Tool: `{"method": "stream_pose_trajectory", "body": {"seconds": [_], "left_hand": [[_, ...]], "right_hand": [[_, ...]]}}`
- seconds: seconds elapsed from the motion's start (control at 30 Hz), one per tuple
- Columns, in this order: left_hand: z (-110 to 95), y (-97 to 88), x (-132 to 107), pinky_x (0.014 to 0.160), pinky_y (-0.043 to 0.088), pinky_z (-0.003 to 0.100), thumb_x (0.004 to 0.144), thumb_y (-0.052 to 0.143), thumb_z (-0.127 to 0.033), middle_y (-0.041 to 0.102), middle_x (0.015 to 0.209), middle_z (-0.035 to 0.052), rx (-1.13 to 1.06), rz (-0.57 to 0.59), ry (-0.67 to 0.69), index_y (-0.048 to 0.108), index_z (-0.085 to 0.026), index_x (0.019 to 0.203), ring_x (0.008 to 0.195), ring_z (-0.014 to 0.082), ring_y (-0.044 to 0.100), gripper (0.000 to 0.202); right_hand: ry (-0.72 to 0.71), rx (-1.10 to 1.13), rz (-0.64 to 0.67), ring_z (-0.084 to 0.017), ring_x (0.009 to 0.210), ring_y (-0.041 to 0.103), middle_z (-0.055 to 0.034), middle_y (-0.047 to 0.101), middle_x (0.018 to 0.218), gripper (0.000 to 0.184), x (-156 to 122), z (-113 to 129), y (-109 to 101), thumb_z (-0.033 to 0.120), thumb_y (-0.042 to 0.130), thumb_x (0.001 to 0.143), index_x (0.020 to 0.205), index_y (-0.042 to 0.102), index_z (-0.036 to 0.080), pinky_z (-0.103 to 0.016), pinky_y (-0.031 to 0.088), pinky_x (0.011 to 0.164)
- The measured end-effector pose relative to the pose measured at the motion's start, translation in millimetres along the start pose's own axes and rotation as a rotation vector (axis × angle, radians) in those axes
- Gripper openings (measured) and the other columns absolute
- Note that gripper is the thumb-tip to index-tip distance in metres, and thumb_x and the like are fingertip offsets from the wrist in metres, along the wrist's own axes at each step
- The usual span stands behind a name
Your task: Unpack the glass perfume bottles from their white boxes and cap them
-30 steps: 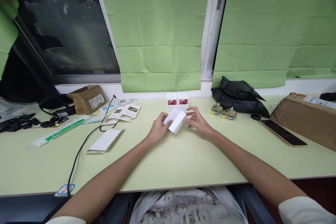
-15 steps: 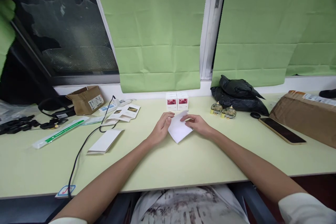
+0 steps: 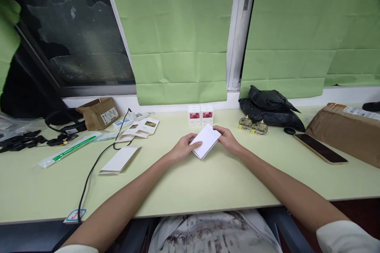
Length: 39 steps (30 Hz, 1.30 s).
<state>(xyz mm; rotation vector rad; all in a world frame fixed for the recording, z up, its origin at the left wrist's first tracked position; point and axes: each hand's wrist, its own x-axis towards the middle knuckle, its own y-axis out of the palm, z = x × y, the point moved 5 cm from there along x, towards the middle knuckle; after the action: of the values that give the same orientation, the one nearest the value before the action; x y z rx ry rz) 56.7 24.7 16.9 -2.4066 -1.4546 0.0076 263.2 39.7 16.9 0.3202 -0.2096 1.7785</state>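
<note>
Stretching across the scene, the pale table [image 3: 178, 189] bears a large brown carton [image 3: 346, 132] at right, its contents hidden. Black plastic bags [image 3: 267, 108] bulge at far right, contents also unseen. Far left, a cardboard box [image 3: 97, 114] stands open, its inside out of view. Mid-table, the left hand [image 3: 183, 147] pinches a folded white card [image 3: 207, 142] under its thumb; the right hand [image 3: 228, 140] grips the card's far right corner. Beyond stand small white boxes [image 3: 194, 116], insides not showing; to their right, two ornate bottles [image 3: 259, 127].
</note>
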Motion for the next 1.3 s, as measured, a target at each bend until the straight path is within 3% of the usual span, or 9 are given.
{"method": "stream_pose_trajectory", "body": {"seconds": [0.17,0.3,0.47,0.63,0.7,1.0,1.3], "left_hand": [[6,-6.2,2,0.089,0.058,0.041,0.078,0.084,-0.054,0.077,0.117,0.0118,-0.134,-0.116,-0.055,0.056,-0.02,0.117,0.102,0.0264,0.075,0.059],[7,-11.5,3,0.091,0.059,0.045,0.07,0.092,-0.051,0.079,0.111,0.0117,-0.222,-0.205,-0.074,0.049,-0.021,0.109,0.097,0.0261,0.077,0.065],[3,-6.7,1,0.089,0.06,0.045,0.069,0.093,-0.048,0.081,0.105,0.011,-0.193,-0.132,-0.075,0.053,-0.02,0.116,0.093,0.0274,0.078,0.068],[-5,2.1,1,0.096,0.056,0.04,0.09,0.071,-0.057,0.076,0.121,0.0135,-0.172,-0.018,0.038,0.067,-0.015,0.12,0.108,0.027,0.072,0.052],[-5,3.1,1,0.098,0.054,0.039,0.093,0.068,-0.057,0.074,0.123,0.0126,-0.162,-0.008,0.059,0.07,-0.015,0.12,0.111,0.0264,0.069,0.05],[4,-4.5,4,0.085,0.052,0.034,0.09,0.069,-0.062,0.072,0.098,0.0072,-0.141,-0.112,0.022,0.069,-0.014,0.112,0.09,0.0206,0.066,0.054],[5,2.5,1,0.095,0.05,0.039,0.083,0.077,-0.063,0.073,0.108,0.0102,-0.361,-0.017,-0.099,0.068,-0.015,0.111,0.105,0.0248,0.066,0.056]], "right_hand": [[0.08,0.192,0.043,-0.024,0.095,0.071,-0.005,0.073,0.115,0.031,-1,0,3,0.046,0.072,0.088,0.113,0.074,0.027,-0.042,0.061,0.086],[0.076,0.095,0.114,-0.021,0.087,0.072,-0.0076,0.073,0.109,0.041,-4,1,8,0.058,0.069,0.091,0.114,0.071,0.024,-0.04,0.061,0.083],[0.041,-0.037,0.187,-0.022,0.093,0.068,-0.0075,0.073,0.107,0.046,-8,-7,17,0.056,0.079,0.085,0.111,0.072,0.019,-0.035,0.056,0.081],[0.023,-0.067,0.11,-0.02,0.084,0.064,-0.0039,0.071,0.093,0.044,-3,-13,7,0.058,0.077,0.085,0.102,0.071,0.018,-0.033,0.053,0.073],[0.024,-0.07,0.092,-0.02,0.083,0.064,-0.0035,0.071,0.092,0.043,0,-15,3,0.058,0.076,0.085,0.1,0.07,0.019,-0.033,0.053,0.072],[0.088,0.009,0.079,-0.023,0.091,0.07,-0.0067,0.076,0.109,0.05,-1,-22,4,0.055,0.078,0.085,0.12,0.065,0.022,-0.033,0.055,0.07],[0.153,0.156,0.011,-0.026,0.108,0.07,-0.0049,0.076,0.12,0.047,-5,-17,-1,0.053,0.083,0.082,0.116,0.067,0.026,-0.036,0.059,0.088]]}}
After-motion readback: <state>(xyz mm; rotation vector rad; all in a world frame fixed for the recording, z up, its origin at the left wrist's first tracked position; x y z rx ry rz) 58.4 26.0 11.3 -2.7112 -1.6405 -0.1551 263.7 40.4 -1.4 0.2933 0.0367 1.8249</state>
